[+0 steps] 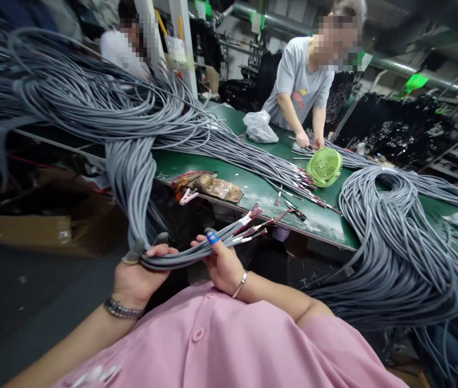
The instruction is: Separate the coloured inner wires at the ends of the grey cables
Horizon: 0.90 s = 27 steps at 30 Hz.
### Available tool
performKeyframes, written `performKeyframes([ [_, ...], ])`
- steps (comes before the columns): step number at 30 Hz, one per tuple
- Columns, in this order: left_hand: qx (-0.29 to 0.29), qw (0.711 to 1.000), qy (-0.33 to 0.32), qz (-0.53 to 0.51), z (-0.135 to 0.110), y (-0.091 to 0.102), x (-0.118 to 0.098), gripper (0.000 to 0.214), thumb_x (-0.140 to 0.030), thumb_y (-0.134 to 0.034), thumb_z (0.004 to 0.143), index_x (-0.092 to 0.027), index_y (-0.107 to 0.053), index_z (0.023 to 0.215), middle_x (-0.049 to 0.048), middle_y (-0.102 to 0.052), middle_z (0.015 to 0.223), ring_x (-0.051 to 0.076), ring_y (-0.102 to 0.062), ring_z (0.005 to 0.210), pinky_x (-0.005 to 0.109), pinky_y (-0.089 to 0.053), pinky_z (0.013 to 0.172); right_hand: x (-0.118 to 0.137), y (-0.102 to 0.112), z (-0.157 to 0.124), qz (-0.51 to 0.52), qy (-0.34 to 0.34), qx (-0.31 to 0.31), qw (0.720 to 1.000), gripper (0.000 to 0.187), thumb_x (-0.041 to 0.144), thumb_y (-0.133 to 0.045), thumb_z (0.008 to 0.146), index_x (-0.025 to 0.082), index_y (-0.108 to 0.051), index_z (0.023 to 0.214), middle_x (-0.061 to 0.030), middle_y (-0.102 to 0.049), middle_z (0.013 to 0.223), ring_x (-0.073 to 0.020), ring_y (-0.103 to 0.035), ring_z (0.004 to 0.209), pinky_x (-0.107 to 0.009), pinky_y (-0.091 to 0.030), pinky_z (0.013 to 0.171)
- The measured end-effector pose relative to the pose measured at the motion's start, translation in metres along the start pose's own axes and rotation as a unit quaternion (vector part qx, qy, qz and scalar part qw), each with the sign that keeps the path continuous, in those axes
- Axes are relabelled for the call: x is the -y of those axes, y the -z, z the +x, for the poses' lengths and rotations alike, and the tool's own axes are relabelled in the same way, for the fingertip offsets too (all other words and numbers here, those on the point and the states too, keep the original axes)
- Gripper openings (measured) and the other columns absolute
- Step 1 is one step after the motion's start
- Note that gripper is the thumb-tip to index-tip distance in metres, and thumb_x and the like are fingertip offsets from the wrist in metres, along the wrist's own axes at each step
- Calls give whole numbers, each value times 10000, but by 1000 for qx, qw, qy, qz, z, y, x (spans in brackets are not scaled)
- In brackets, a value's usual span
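Note:
A bundle of grey cables [186,258] spans both my hands in front of my chest. My left hand [142,272] is closed round it at the left, with dark covers on some fingertips. Nearer the cable ends, my right hand [223,264] grips the same bundle, blue tape round its thumb. Beyond that hand stick out the stripped ends [249,223], with thin red, white and dark wires showing. Left of the bundle, a thick hank of grey cables [130,183] hangs over the table edge.
Long grey cables [229,143] lie across the green table [213,164]. On it are a green fan [324,167], a taped brown bundle [221,187], a pink clip [188,196] and a plastic bag [260,127]. Coiled cables [398,226] drape at right. A co-worker [304,81] handles cables opposite.

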<state>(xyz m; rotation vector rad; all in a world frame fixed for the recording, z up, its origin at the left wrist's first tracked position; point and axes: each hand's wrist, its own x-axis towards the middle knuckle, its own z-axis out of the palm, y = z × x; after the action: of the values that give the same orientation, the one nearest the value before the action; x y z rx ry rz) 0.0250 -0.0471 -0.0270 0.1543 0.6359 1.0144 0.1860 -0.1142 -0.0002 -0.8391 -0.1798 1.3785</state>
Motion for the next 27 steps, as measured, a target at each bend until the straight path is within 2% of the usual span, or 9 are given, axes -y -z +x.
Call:
performKeyframes([
  [4, 43, 998, 18, -51, 7, 1, -2, 110, -176, -511, 857, -165, -607, 909, -27, -554, 579, 134, -598, 581, 392, -586, 805, 8, -17, 8, -54, 62, 49, 995, 470, 393, -768, 716, 177, -573, 1085, 4, -675, 731, -188, -697, 725, -332, -558, 711],
  [10, -4, 996, 33, 88, 16, 19, -14, 113, -173, -581, 803, -129, -673, 851, 108, -701, 719, 256, -693, 755, 426, -582, 743, 9, -42, 27, -251, 135, 124, 951, 481, 386, -728, 736, 152, -570, 1125, 25, -630, 616, -143, -615, 572, -275, -506, 596],
  [13, -64, 974, -86, 201, 9, 34, -24, 180, -169, -668, 747, -149, -672, 926, 120, -724, 922, 257, -685, 905, 376, -562, 771, 3, -49, 34, -351, 150, 155, 911, 434, 399, -716, 738, 147, -597, 1071, 18, -623, 628, -135, -587, 580, -269, -488, 602],
  [16, -150, 900, -301, 277, -7, 40, -39, 474, -155, -766, 653, -245, -635, 1100, 78, -629, 1256, 230, -566, 1189, 316, -488, 928, -3, -57, 38, -466, 160, 217, 843, 372, 415, -736, 702, 156, -635, 951, 21, -604, 618, -129, -550, 576, -251, -449, 571],
  [18, -106, 869, -372, 308, -18, 38, -53, 643, -126, -799, 583, -289, -614, 1176, 62, -543, 1379, 246, -460, 1308, 317, -424, 1021, -6, -66, 40, -521, 167, 250, 799, 360, 440, -742, 688, 165, -644, 899, 18, -605, 630, -133, -545, 596, -245, -428, 560],
  [19, -57, 872, -358, 329, -23, 36, -59, 673, -100, -809, 543, -286, -631, 1165, 71, -548, 1372, 268, -454, 1312, 326, -412, 1039, -7, -72, 40, -539, 173, 265, 781, 361, 456, -738, 691, 170, -646, 891, 15, -612, 646, -139, -553, 618, -245, -425, 567],
  [22, 76, 889, -199, 404, -28, 31, -72, 603, -2, -800, 445, -238, -710, 993, 102, -669, 1171, 346, -541, 1198, 382, -460, 995, -11, -91, 37, -581, 199, 326, 718, 341, 504, -702, 725, 196, -652, 861, 6, -631, 697, -159, -575, 688, -255, -426, 611],
  [24, 84, 894, -131, 420, -24, 29, -72, 478, 10, -770, 463, -223, -714, 878, 90, -717, 986, 368, -586, 1099, 414, -512, 905, -13, -103, 33, -614, 229, 358, 665, 342, 537, -678, 738, 209, -650, 831, -4, -632, 723, -172, -579, 714, -273, -427, 643],
  [27, 36, 905, -126, 404, -17, 25, -61, 370, -16, -736, 531, -223, -699, 835, 66, -709, 817, 357, -620, 978, 407, -548, 790, -14, -113, 30, -662, 292, 362, 588, 413, 591, -680, 707, 199, -639, 833, -35, -624, 757, -198, -571, 739, -316, -428, 699],
])
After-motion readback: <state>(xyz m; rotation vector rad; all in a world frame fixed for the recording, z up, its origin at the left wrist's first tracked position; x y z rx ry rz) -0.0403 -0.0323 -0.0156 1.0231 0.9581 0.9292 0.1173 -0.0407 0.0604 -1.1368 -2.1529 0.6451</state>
